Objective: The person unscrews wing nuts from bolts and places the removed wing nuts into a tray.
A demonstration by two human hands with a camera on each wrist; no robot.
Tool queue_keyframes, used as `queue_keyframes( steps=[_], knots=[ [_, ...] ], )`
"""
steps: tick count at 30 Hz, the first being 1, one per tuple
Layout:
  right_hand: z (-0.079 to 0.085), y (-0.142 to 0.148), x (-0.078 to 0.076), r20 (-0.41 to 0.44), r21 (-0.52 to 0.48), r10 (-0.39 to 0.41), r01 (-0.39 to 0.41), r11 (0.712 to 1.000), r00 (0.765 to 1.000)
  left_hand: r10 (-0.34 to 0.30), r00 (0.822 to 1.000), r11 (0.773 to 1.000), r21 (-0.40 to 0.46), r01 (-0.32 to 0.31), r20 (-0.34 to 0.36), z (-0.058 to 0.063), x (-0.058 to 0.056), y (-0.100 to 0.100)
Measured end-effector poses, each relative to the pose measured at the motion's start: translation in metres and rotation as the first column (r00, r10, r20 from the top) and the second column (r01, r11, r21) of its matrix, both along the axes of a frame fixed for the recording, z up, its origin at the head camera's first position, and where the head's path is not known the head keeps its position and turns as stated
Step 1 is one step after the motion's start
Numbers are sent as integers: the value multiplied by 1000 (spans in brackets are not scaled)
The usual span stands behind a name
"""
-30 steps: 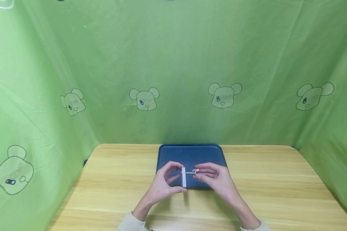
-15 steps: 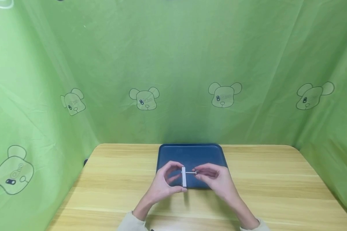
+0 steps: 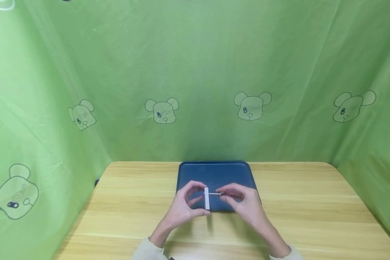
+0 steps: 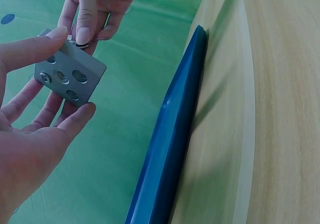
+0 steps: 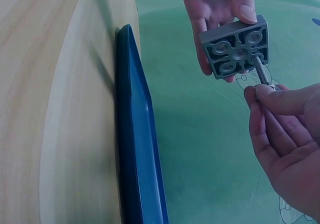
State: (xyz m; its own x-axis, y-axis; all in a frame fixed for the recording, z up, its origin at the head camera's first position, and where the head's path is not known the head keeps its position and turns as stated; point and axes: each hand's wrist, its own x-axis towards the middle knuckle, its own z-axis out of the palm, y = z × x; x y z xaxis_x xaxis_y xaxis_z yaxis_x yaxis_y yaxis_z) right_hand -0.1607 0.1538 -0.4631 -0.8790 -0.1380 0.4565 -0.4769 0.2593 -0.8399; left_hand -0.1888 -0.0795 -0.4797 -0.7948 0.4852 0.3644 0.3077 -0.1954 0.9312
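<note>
My left hand (image 3: pixel 182 207) grips a square grey metal block (image 4: pixel 70 74) by its edges, thumb on one side and fingers on the other. Its flat face has several round holes, and a screw tip shows in one of them. The ribbed back of the block faces my right hand (image 3: pixel 245 202). A threaded bolt (image 5: pixel 261 71) runs into a corner hole on that ribbed side. My right thumb and fingers pinch the bolt's outer end, hiding most of its head. Both hands are held up over the front part of a blue tray (image 3: pixel 214 173).
The tray lies on a light wood-grain table (image 3: pixel 133 202), near its far edge. Green cloth (image 3: pixel 195 72) printed with bear faces hangs behind the table and along both sides.
The right fingers have shifted around the bolt's end; the small silver piece that stuck out there earlier is now mostly covered. The left hand and block stay nearly still.
</note>
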Motion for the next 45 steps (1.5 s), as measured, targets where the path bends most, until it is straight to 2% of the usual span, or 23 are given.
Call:
queue_keyframes(
  steps=[11, 19, 27, 32, 38, 45],
  knots=[
    [5, 6, 0, 40, 34, 107, -109, 994, 993, -2, 1000, 1000, 17, 2, 4, 0, -1, -2],
    [8, 5, 1, 169, -12, 34, -32, 999, 985, -2, 1000, 1000, 21, 2, 7, 0, -1, -1],
    [6, 3, -1, 302, -71, 56, -36, 997, 952, -1, 1000, 1000, 7, 1, 9, 0, 1, 0],
    [5, 4, -2, 356, -135, 86, -39, 990, 930, -7, 1000, 1000, 4, 7, -5, 0, 1, 1],
    [6, 5, -1, 364, -156, 122, -69, 985, 923, -14, 999, 1000, 11, 14, -30, -1, 1, 2],
    [9, 5, 0, 359, -181, 140, -78, 980, 923, -7, 1000, 1000, 7, 7, -4, 2, 2, 1]
  ],
)
